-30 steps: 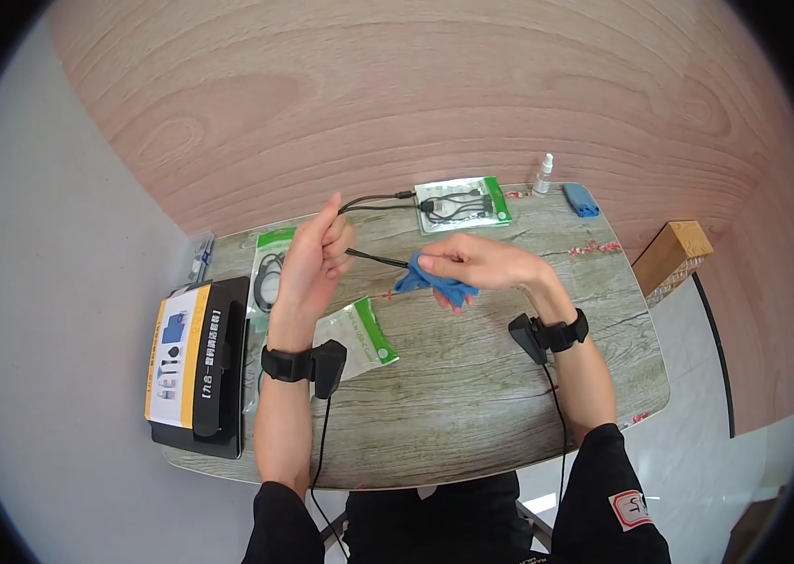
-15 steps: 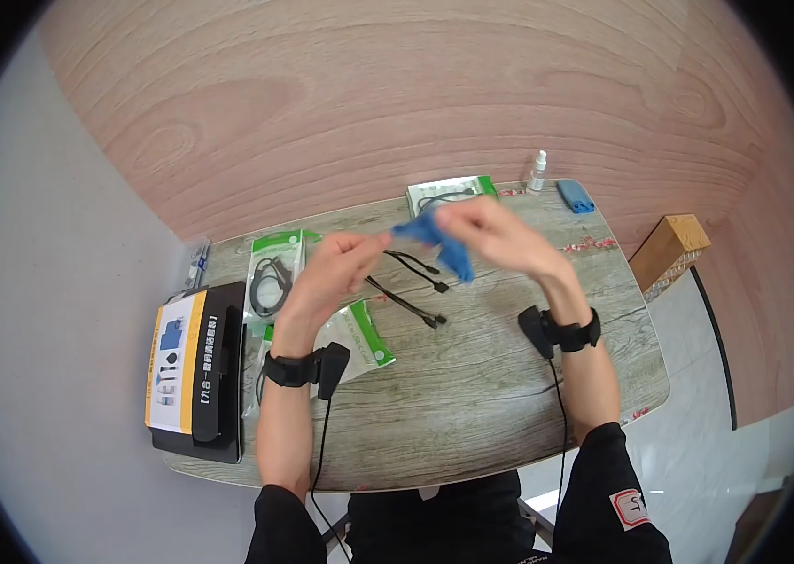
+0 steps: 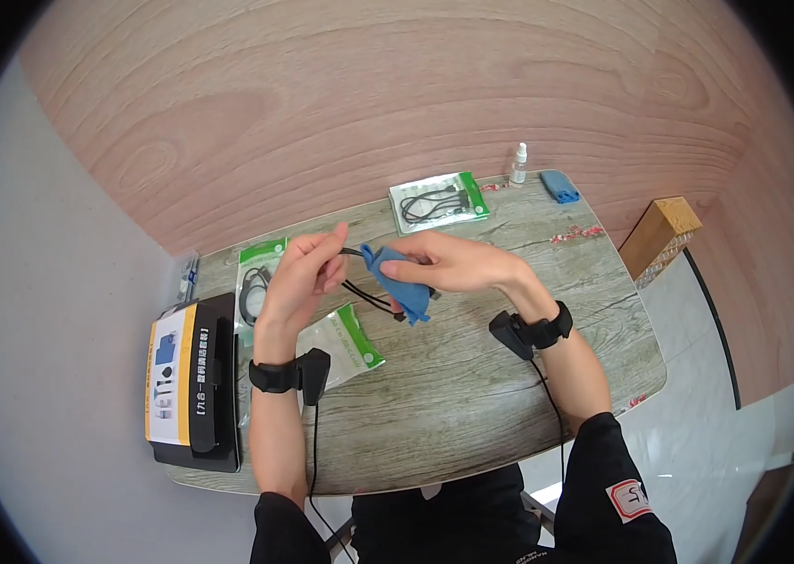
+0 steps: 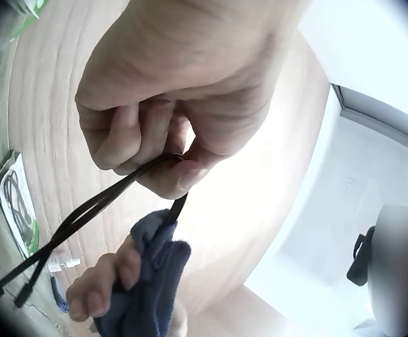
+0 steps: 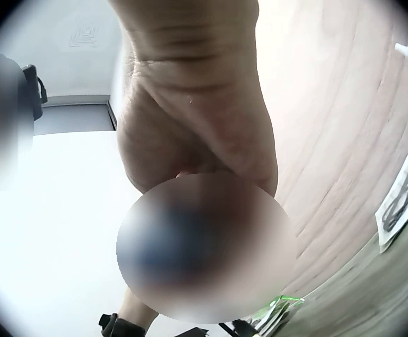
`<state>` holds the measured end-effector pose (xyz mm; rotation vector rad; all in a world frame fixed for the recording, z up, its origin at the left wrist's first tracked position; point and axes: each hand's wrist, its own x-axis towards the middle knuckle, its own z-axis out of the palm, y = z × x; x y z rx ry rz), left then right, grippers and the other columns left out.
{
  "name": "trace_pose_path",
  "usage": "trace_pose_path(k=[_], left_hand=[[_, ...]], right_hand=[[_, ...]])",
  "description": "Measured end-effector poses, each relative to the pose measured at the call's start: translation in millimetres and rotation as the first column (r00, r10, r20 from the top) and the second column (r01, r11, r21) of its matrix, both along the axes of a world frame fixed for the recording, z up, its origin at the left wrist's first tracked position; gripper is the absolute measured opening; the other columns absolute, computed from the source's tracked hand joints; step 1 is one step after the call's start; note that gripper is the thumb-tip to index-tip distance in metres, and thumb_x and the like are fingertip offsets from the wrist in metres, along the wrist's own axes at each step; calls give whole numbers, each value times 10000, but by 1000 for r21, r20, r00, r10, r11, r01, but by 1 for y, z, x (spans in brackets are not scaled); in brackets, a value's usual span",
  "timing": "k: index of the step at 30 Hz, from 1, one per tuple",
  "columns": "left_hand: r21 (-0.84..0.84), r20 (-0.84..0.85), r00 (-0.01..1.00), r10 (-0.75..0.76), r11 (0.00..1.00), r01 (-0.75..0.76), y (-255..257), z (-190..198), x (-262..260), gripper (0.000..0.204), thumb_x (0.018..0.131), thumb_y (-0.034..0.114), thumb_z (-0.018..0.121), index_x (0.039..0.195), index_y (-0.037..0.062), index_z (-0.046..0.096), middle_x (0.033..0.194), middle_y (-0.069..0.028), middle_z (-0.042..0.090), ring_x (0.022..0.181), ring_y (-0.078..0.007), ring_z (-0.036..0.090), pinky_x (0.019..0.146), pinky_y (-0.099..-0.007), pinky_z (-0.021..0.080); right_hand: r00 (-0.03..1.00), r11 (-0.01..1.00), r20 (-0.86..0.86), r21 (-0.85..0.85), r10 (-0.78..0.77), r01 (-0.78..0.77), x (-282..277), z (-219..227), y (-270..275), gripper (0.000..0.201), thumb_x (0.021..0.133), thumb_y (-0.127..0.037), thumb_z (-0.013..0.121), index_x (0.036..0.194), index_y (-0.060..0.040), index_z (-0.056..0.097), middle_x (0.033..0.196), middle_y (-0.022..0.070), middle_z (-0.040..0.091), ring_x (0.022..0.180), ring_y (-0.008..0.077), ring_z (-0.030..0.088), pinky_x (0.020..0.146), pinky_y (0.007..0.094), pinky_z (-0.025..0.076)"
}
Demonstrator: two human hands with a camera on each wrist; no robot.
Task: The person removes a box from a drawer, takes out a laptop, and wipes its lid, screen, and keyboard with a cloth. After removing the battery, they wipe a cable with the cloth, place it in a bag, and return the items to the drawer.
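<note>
Left hand [image 3: 301, 277] has a black cable [image 4: 98, 202] pinched between thumb and finger, and the right hand [image 3: 458, 266] is clamped on a blue cloth [image 3: 402, 287], thumb on top. Cable's up over the table [image 3: 453, 395], with one short bare stretch running from the left fingers toward the person's right, straight into the cloth, so it pretty much lines up with both hands. Two loose strands [image 3: 367, 297] slant off below that stretch, one of the plugs [image 3: 400, 317] right by the cloth's lower edge
</note>
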<state>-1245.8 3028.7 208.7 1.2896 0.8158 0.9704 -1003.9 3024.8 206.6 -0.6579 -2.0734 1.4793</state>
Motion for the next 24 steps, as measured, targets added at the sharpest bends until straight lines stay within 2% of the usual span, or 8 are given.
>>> trace_pose_path(k=[3,6,9,13,16,19,22,24], left_hand=[[-33,57,998,10,999,-8,2,4,-10,489,1052,340,576,628,168,402,554,85,343,498,-27,294,476,-230,191],[-64,82,995,60,996,-55,5,3,-13,483,1045,315,595,625,184,395,558,100,313,500,-27,260,471,-237,174],[-22,6,997,76,997,-75,3,4,-10,487,1014,347,645,611,194,419,573,115,293,520,-24,207,493,-241,159],[6,-18,1000,19,1000,-19,4,4,-13,454,1009,291,655,623,186,441,581,116,293,524,-25,210,492,-246,159],[25,-42,999,-4,1000,5,3,8,-14,413,1015,242,641,648,184,462,586,116,291,524,-22,212,484,-244,161],[52,-31,1000,6,999,-5,1,10,-13,404,1003,220,655,650,176,463,586,119,303,523,-17,213,484,-240,171],[77,-13,999,-37,996,38,3,9,-18,413,1002,220,654,646,173,450,588,118,301,522,-18,212,479,-235,178],[65,-19,1000,-23,998,24,0,12,-17,419,1000,221,655,642,178,441,588,118,297,522,-20,209,476,-235,179]], right_hand=[[999,999,-8,-44,31,-31,7,-3,7,399,1082,-367,497,1010,-2,641,833,49,699,777,111,662,712,279,534],[997,994,-2,-72,80,-80,11,-6,14,414,1095,-382,449,1062,-13,635,809,74,712,749,141,689,684,283,554],[996,993,57,-100,63,-57,16,-2,16,430,1092,-404,449,1078,-20,644,778,64,702,725,131,684,644,268,544],[987,989,90,-56,-134,139,33,-18,30,396,1079,-367,497,1061,-7,662,830,62,709,753,110,669,654,262,532],[918,934,221,220,-330,283,54,-29,44,389,1045,-378,568,914,-17,636,716,-4,601,663,99,525,616,285,444],[880,917,334,325,-339,230,75,-17,37,374,1011,-348,626,826,-25,589,670,-24,484,654,105,420,587,313,376],[849,939,416,245,-325,239,82,1,14,297,982,-294,679,897,-14,626,738,-23,535,694,87,437,619,291,397],[753,946,582,277,-307,171,100,-13,16,328,926,-320,730,943,-8,630,783,14,575,748,108,496,661,305,435]])
